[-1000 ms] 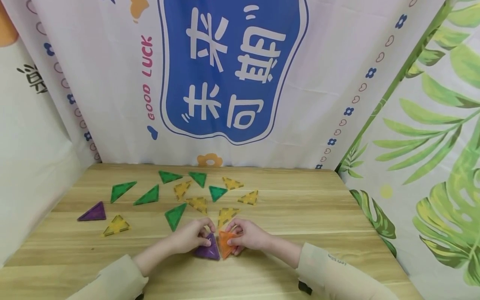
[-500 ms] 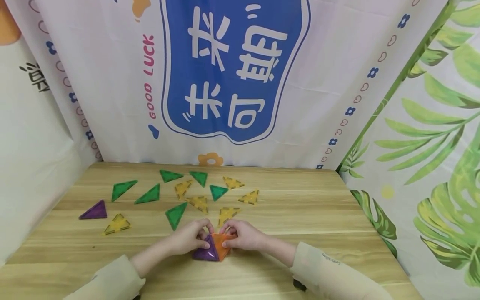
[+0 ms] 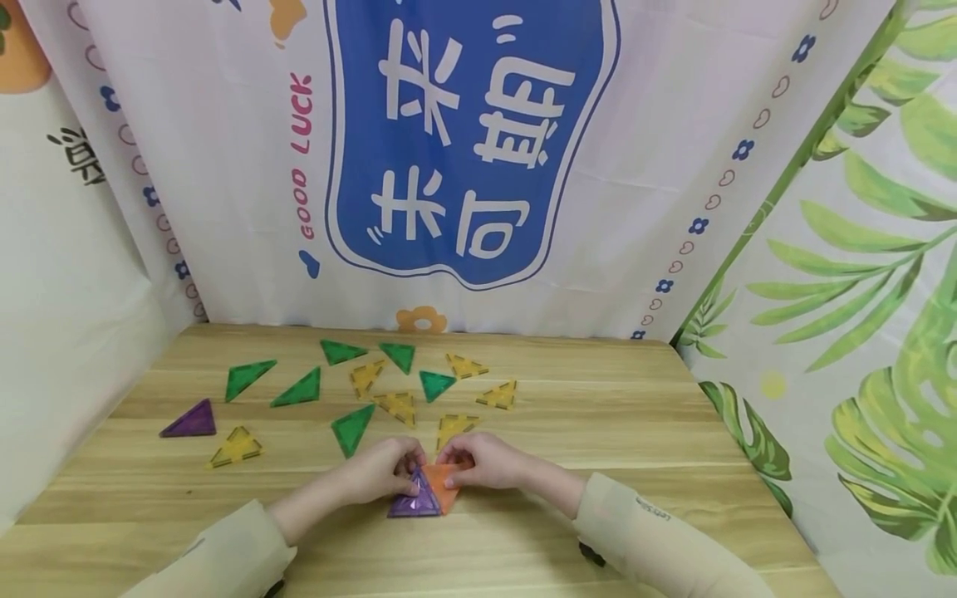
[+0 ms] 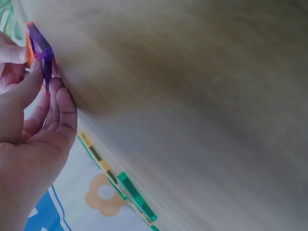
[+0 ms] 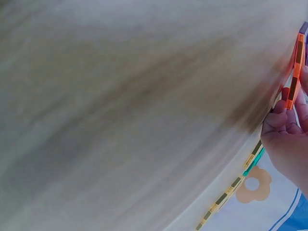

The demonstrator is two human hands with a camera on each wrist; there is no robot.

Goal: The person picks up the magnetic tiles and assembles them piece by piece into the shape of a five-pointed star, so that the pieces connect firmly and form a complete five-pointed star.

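Near the front middle of the table, my left hand (image 3: 380,472) pinches a purple triangular magnetic tile (image 3: 415,503) between thumb and fingers. My right hand (image 3: 489,463) pinches an orange triangular magnetic tile (image 3: 443,490) right beside it. The two tiles meet along one edge in the head view. In the left wrist view the purple tile (image 4: 46,57) is seen nearly edge-on, with orange behind it. The right wrist view shows the orange tile (image 5: 296,72) held edge-on by the fingertips, a bit of purple next to its top.
Several green triangular tiles (image 3: 351,428) and several yellow ones (image 3: 397,408) lie spread over the wooden table (image 3: 598,407) beyond the hands. Another purple tile (image 3: 190,419) lies at the left. A printed cloth (image 3: 247,274) hangs behind the table.
A gap stood between the purple and orange tiles a second ago; the right hand has brought the orange one leftward against the purple one. The purple tile has tilted slightly.
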